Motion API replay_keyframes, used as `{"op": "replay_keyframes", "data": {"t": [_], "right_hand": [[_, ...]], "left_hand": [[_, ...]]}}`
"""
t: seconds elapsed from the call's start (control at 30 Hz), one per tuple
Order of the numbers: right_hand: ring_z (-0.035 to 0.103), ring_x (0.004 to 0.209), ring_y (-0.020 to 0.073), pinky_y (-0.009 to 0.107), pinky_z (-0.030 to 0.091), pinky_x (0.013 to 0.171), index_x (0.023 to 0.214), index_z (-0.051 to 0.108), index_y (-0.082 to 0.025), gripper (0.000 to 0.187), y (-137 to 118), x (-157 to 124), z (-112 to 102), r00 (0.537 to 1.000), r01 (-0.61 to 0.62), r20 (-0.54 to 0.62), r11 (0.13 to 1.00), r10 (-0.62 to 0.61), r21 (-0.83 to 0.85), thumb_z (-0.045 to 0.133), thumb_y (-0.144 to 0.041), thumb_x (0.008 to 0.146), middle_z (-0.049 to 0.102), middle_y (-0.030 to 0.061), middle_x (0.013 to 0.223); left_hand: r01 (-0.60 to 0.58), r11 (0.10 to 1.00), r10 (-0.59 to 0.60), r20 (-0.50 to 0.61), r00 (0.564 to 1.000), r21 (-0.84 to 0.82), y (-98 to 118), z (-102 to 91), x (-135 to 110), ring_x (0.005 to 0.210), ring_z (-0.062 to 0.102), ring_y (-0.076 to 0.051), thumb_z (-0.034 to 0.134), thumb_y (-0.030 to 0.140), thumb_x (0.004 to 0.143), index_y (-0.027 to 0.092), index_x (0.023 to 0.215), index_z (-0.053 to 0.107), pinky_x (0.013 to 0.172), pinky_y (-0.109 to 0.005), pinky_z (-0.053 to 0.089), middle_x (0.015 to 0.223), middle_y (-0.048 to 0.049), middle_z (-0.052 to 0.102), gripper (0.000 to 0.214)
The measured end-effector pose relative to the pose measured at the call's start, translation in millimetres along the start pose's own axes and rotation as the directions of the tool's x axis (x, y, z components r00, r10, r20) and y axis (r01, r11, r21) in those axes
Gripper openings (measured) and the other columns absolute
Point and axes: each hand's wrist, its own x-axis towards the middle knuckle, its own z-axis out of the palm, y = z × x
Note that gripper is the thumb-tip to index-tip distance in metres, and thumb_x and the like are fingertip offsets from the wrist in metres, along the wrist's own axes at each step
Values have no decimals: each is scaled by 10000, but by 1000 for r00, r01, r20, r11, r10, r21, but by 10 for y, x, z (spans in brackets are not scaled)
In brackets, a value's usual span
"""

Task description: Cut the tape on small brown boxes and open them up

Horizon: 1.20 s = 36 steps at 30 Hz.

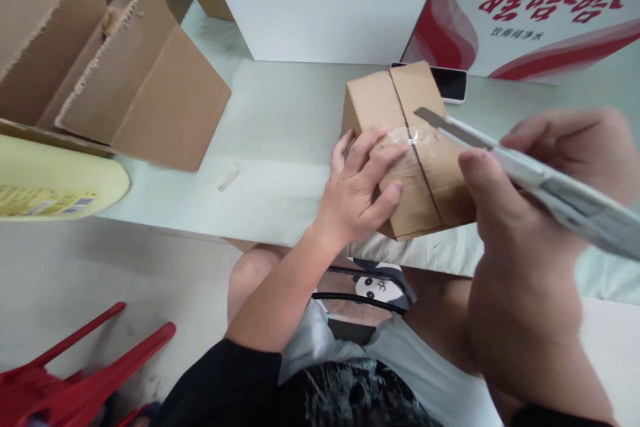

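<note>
A small brown cardboard box (415, 180) stands on the pale green tabletop, with a dark seam running across its top. Clear tape (413, 137) lies over part of that seam. My left hand (357, 190) rests on the box's left side, its fingers spread and lying on the cardboard. In my right hand (525, 200) is a utility knife (555, 183), gripped between thumb and fingers. Its blade is out and points left, in front of the box top; whether it touches the box I cannot tell.
Behind the box lies a phone (454, 83). A white carton (330, 7) and a red-and-white carton (540, 20) line the back. At left are an open cardboard box (165, 93) and a yellow bottle (65, 177). A red stool (75, 373) stands on the floor.
</note>
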Motion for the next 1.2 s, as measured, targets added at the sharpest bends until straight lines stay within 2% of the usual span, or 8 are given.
{"op": "replay_keyframes", "data": {"t": [0.1, 0.17, 0.27, 0.5, 0.6, 0.93, 1.07, 1.2], "right_hand": [[440, 504, 63, 235, 329, 479, 700, 554, -197, 249, 47, 15, 43, 997, 54, -45, 995, -58, -87, 744, -338, 780, 506, -64, 587], [498, 472, 75, 232, 361, 457, 787, 663, -192, 130, 51, 0, 60, 998, 38, 47, 995, -34, -89, 703, -316, 790, 563, -67, 566], [537, 468, 88, 242, 406, 470, 918, 745, -209, 171, 19, -19, 60, 990, 40, 137, 992, -24, -120, 657, -323, 826, 617, -63, 578], [499, 496, 102, 272, 445, 527, 877, 727, -237, 133, -7, 10, 73, 983, 43, 186, 986, -12, -162, 659, -299, 780, 605, -62, 609], [498, 495, 107, 276, 446, 527, 887, 724, -254, 119, 9, 6, 72, 981, 47, 192, 987, -17, -154, 653, -311, 812, 595, -59, 606], [605, 585, 159, 319, 514, 596, 930, 719, -274, 99, 52, -13, 96, 959, 87, 281, 979, -32, -186, 662, -294, 851, 703, -2, 729], [583, 569, 157, 314, 496, 579, 873, 695, -270, 83, 26, 24, 100, 954, 76, 300, 977, -13, -198, 630, -263, 821, 690, -4, 700], [490, 498, 118, 271, 412, 507, 741, 660, -241, 62, 9, 43, 82, 965, 50, 263, 986, -7, -158, 600, -249, 750, 590, -33, 565]], "left_hand": [[-20, 1000, 20, -14, 1000, -17, -12, 5, 3, 1449, 506, -234, 322, 516, 1074, 261, 1434, 521, 1320, -476, 237, 1521, -117, 555, 484], [-22, 999, 22, -16, 1000, -23, -19, 12, 6, 1451, 510, -238, 324, 521, 1069, 284, 1444, 513, 1317, -478, 243, 1528, -107, 550, 482], [1, 1000, -1, -23, 1000, -29, -15, 24, 7, 1459, 511, -251, 312, 539, 1060, 342, 1454, 501, 1308, -491, 261, 1546, -73, 538, 479], [39, 999, -39, 14, 999, 4, 34, -17, 18, 1462, 491, -238, 284, 561, 1076, 299, 1421, 521, 1308, -483, 272, 1545, -90, 544, 493], [29, 1000, -29, 18, 999, 4, 31, -22, 16, 1470, 481, -252, 282, 557, 1074, 305, 1440, 511, 1298, -488, 275, 1554, -89, 534, 500], [39, 999, -39, 7, 999, -19, 23, 3, 9, 1453, 485, -255, 294, 548, 1074, 293, 1409, 525, 1291, -481, 278, 1539, -92, 544, 480], [26, 999, -26, 6, 1000, -22, 13, 5, 8, 1450, 492, -260, 300, 546, 1077, 261, 1403, 537, 1286, -484, 286, 1533, -110, 552, 495], [33, 999, -33, 25, 999, 3, -8, 5, 0, 1456, 489, -275, 284, 566, 1072, 264, 1410, 549, 1271, -502, 304, 1545, -115, 547, 526]]}}
